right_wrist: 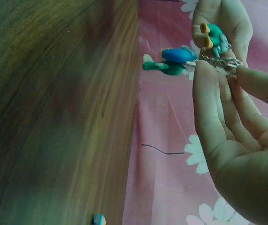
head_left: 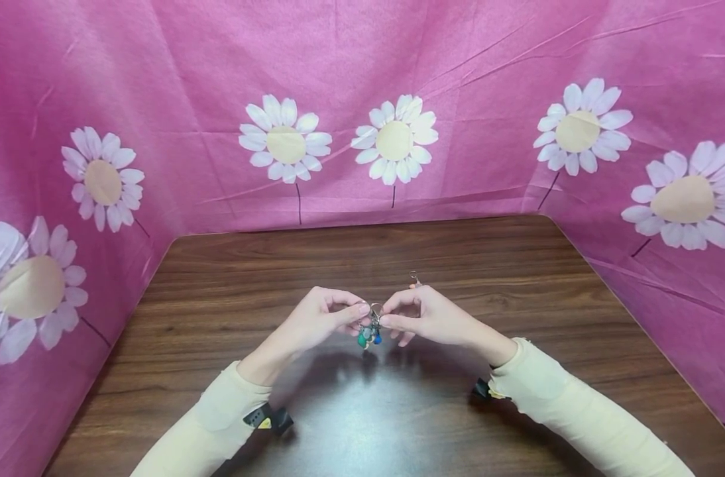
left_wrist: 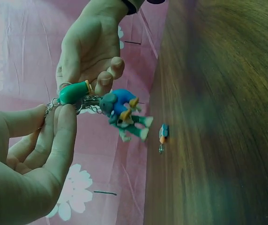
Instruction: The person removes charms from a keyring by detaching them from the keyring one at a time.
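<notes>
Above the middle of the table, my left hand [head_left: 321,319] and right hand [head_left: 439,317] meet at a small bunch of figurine keychains. Between thumb and index finger, the left hand pinches a thin metal chain beside a green figure [left_wrist: 74,93]. The right hand pinches the metal ring [head_left: 376,309] at the top of the bunch. Dangling below are small figures in green and blue, among them a blue-bodied figure [right_wrist: 178,55] and a grey-headed green one [right_wrist: 215,36]. Fingers partly hide the links, so how the chains join cannot be told.
Another keychain [left_wrist: 163,133], blue and orange with a metal clasp, lies on the wooden table [head_left: 249,265] beyond the right hand. A pink cloth [head_left: 338,53] printed with daisies stands around the table's back and sides.
</notes>
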A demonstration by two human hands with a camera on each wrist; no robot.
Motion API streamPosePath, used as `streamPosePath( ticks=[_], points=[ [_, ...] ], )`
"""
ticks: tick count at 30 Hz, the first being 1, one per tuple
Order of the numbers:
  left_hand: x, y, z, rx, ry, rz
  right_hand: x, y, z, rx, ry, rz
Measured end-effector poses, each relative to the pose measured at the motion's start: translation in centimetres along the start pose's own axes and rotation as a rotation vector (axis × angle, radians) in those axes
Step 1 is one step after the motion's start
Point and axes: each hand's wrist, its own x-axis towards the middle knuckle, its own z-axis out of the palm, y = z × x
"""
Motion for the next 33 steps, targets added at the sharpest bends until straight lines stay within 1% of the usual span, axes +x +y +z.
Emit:
streamPosePath(
  ticks=[3, 9, 12, 17, 21, 28, 33],
  points=[
    [0.0, 0.0, 0.0, -0.008, 0.005, -0.003, 0.1, 0.1, 0.1, 0.013, -0.001, -0.004],
    [0.0, -0.1, -0.1, -0.014, 0.008, -0.024, 0.2, 0.0, 0.1, 0.015, 0.102, -0.036],
    [0.0, -0.2, -0.1, -0.022, 0.0, -0.04, 0.2, -0.1, 0.2, -0.003, 0.132, -0.059],
    [0.1, -0.5, 0.0, -0.041, -0.007, -0.043, 0.3, 0.0, 0.3, -0.014, 0.15, -0.057],
    [0.1, -0.6, 0.2, -0.043, -0.022, -0.05, 0.3, 0.2, 0.6, -0.024, 0.169, -0.072],
    [0.1, -0.7, 0.4, -0.035, -0.037, -0.06, 0.3, 0.2, 1.1, -0.094, 0.133, -0.143],
    [0.1, -0.9, 0.4, -0.045, -0.059, -0.051, 0.3, 0.2, 1.3, -0.087, 0.163, -0.119]
  ],
)
